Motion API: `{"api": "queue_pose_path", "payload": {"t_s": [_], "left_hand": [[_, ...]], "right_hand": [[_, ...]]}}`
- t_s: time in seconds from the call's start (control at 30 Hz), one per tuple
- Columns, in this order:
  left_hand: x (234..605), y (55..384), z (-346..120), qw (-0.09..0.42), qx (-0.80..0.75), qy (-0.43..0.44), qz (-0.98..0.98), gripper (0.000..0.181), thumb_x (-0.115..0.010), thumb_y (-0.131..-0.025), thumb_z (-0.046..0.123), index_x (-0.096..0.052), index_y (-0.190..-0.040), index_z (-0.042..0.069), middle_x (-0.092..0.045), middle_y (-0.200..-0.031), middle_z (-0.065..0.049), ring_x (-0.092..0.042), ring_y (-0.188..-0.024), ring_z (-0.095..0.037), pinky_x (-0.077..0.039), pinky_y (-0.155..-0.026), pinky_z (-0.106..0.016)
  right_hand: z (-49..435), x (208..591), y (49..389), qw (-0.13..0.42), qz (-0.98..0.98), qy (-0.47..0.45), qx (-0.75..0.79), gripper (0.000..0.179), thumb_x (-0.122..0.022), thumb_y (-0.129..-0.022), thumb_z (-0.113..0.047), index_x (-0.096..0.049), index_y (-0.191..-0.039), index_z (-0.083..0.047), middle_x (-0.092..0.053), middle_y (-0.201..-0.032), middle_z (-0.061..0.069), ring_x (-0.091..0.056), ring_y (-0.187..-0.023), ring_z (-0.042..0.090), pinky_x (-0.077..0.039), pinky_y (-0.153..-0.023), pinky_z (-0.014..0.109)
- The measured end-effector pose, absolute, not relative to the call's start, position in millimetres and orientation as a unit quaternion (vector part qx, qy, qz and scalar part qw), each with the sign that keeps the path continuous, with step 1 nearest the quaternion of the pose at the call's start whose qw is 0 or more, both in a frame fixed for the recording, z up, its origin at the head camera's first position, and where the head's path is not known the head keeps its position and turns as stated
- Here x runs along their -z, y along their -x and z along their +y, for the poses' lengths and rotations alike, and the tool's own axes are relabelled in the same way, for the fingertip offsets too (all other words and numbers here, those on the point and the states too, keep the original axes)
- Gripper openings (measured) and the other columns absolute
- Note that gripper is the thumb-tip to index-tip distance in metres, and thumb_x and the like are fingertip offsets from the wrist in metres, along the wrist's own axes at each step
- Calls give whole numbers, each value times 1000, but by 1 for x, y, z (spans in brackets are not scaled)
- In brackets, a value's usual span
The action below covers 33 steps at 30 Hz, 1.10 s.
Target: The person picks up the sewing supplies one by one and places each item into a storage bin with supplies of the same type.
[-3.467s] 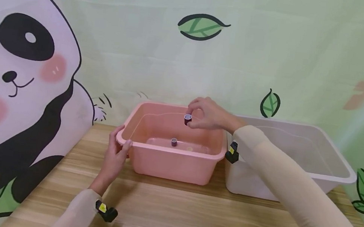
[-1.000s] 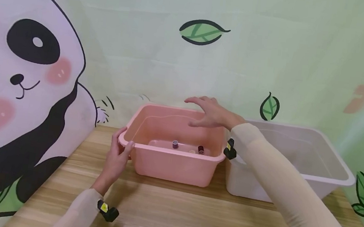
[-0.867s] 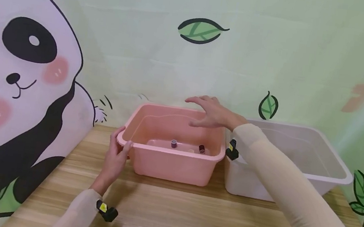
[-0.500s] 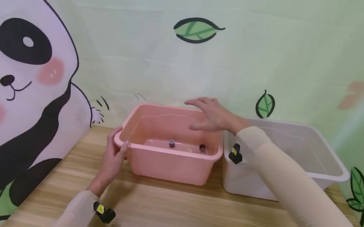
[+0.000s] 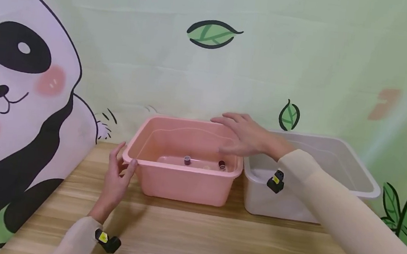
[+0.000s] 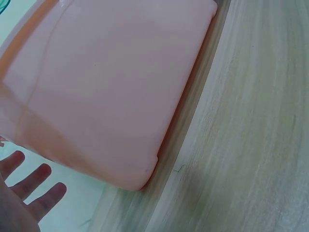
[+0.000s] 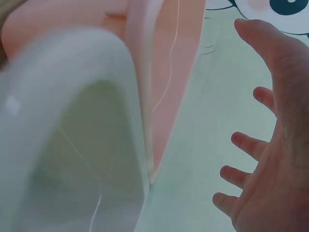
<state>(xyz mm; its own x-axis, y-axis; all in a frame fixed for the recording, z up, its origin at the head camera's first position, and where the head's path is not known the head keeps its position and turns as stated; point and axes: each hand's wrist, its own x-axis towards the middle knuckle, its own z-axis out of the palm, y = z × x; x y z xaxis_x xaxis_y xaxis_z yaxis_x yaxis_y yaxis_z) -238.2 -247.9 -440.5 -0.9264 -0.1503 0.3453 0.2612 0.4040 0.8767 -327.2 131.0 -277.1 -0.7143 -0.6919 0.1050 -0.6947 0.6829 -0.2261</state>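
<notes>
A pink plastic basin (image 5: 183, 185) stands on the wooden table. Inside it lie a small grey cylinder with a pale ring-shaped end (image 5: 187, 160) and a dark cylinder (image 5: 222, 165), tipped over near the right side. Close to its left front corner is my left hand (image 5: 114, 186), thumb at the rim; the left wrist view shows its fingers (image 6: 33, 183) spread beside the basin wall (image 6: 111, 92). My right hand (image 5: 249, 137) hovers over the basin's right rear corner, holding nothing. Its fingers (image 7: 248, 145) appear apart and relaxed in the right wrist view.
A pale grey-white basin (image 5: 282, 202) stands directly right of the pink one, partly covered by my right forearm. Behind both hangs a green cloth (image 5: 140, 51) printed with a panda and leaves. A pale round spot shows on the pink basin's floor.
The right hand released the dark cylinder into the pink basin, then moved slightly right. The left hand, earlier gripping the basin's corner, has loosened its fingers. The view has shifted a little.
</notes>
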Motion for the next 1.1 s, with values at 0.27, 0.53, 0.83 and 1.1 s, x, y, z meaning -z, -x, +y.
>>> {"api": "queue_pose_path", "payload": {"t_s": [0.27, 0.53, 0.83, 1.1], "left_hand": [[436, 232, -247, 197, 539, 52, -817, 66, -55, -106, 38, -17, -160, 43, -40, -160, -12, -56, -126, -37, -47, -103, -55], [430, 227, -250, 227, 467, 64, -852, 71, -64, -102, 35, -23, -160, 38, -38, -161, -10, -47, -134, -42, -43, -101, -66], [419, 223, -251, 252, 373, 78, -890, 82, -76, -91, 41, -32, -160, 30, -33, -164, -8, -28, -150, -39, -26, -110, -76], [411, 211, -243, 254, 278, 81, -923, 107, -83, -79, 55, -23, -164, 33, -13, -171, -12, -20, -150, -51, -26, -105, -82]], "right_hand": [[151, 283, 299, 34, -913, -392, -111, 88, -65, -89, -67, -32, -161, -30, -27, -166, 11, -22, -151, 38, -28, -116, 66], [169, 296, 273, 73, -915, -385, -95, 93, -66, -87, -69, -26, -163, -33, -21, -169, 9, -21, -151, 42, -26, -116, 68], [191, 309, 249, 100, -913, -384, -91, 98, -67, -85, -70, -26, -163, -29, -13, -171, 8, -15, -154, 39, -21, -117, 69], [212, 324, 221, 157, -906, -388, -66, 102, -69, -83, -72, -26, -164, -28, -8, -172, 3, -10, -156, 38, -14, -120, 67]]}}
